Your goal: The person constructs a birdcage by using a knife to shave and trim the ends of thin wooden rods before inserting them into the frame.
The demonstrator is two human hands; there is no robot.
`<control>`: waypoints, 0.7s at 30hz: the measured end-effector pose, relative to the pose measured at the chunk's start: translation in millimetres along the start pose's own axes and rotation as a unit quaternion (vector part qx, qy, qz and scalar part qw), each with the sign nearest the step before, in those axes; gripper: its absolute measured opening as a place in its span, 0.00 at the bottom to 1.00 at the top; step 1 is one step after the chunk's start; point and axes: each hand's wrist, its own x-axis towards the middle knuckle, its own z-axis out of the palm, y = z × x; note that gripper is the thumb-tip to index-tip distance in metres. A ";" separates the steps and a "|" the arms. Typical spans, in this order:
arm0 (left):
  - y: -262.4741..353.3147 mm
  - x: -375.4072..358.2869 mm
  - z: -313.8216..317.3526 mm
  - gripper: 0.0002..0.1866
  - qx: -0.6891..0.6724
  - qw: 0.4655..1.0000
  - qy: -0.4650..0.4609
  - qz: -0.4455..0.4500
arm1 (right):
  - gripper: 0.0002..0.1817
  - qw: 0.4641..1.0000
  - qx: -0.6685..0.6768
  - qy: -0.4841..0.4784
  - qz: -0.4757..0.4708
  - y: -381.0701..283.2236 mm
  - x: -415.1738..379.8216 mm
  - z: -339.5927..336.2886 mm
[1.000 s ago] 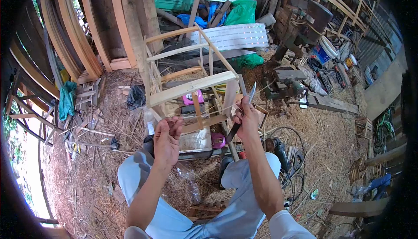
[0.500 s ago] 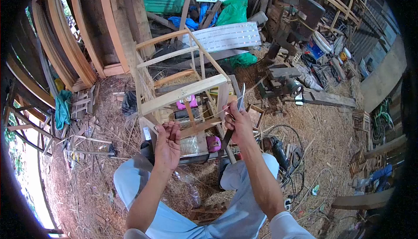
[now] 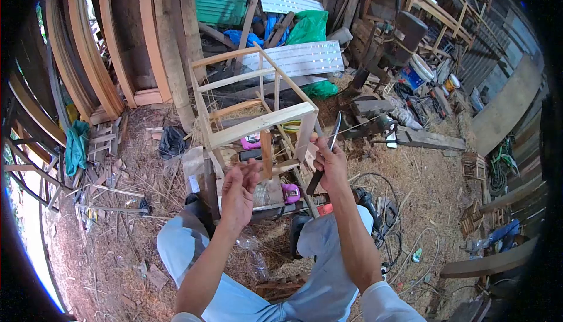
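My right hand [image 3: 333, 167] is closed around a knife [image 3: 336, 130], its blade pointing up and its dark handle showing below the fingers. A thin pale strand [image 3: 366, 124] extends rightward from near this hand. My left hand [image 3: 237, 196] is raised in front of the wooden frame, with its fingers bent together and slightly blurred; what they hold is too small to make out. The open wooden frame [image 3: 261, 125] stands just beyond both hands, tilted in view, with thin strands along its left side.
A pink tape measure [image 3: 290, 193] lies between my knees. Timber frames [image 3: 155, 41] lean at the upper left. A dark machine [image 3: 404, 32], a bucket [image 3: 417, 71] and scattered tools are at the upper right. Cables [image 3: 390, 205] lie beside my right knee, on shavings.
My left hand has moved right and slightly up, its fingers drawing closer together. My right hand has shifted slightly right with the knife. The view has turned a little.
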 end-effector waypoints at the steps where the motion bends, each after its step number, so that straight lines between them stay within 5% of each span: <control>1: -2.0 -3.0 1.8 0.14 0.056 0.998 -0.031 0.006 | 0.13 1.000 -0.003 0.013 0.002 -3.4 -4.6 -1.9; 7: -11.4 -20.7 4.5 0.15 0.180 0.981 -0.067 -0.001 | 0.11 0.998 -0.052 0.012 0.045 -3.0 -40.0 1.0; 17: -5.3 -4.5 8.1 0.15 0.129 0.990 -0.032 0.047 | 0.14 0.995 -0.051 0.032 0.076 -3.9 -23.4 2.9; 19: -7.6 5.2 6.9 0.15 0.131 0.988 -0.011 0.079 | 0.13 0.982 -0.101 0.004 0.161 -16.9 -27.6 4.6; 21: -10.6 9.9 6.2 0.15 0.124 0.989 -0.014 0.079 | 0.13 0.970 -0.200 0.016 0.139 -38.5 -47.1 9.0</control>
